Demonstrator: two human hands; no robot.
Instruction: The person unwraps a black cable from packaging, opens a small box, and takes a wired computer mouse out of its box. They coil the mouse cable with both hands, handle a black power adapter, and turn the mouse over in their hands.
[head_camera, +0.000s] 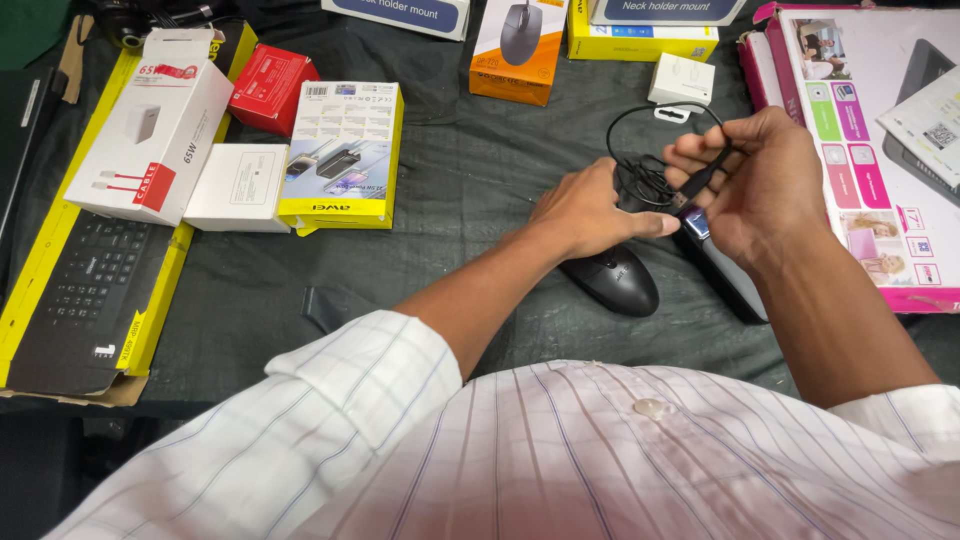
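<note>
Striped shirt sleeves fill the near edge. Beyond them a black mouse (609, 278) lies on the dark counter (470, 170), its cable (640, 170) bunched above it. The left hand (585, 212) rests over the cable bundle, fingers curled, thumb pointing right. The right hand (765, 185) pinches the cable's plug (700, 180) between fingertips, seemingly just above a dark flat device (725, 270). Farther left sit a yellow box (342, 155), a white box (238, 187) and a keyboard box (85, 290); a pink carton (860, 130) lies right.
</note>
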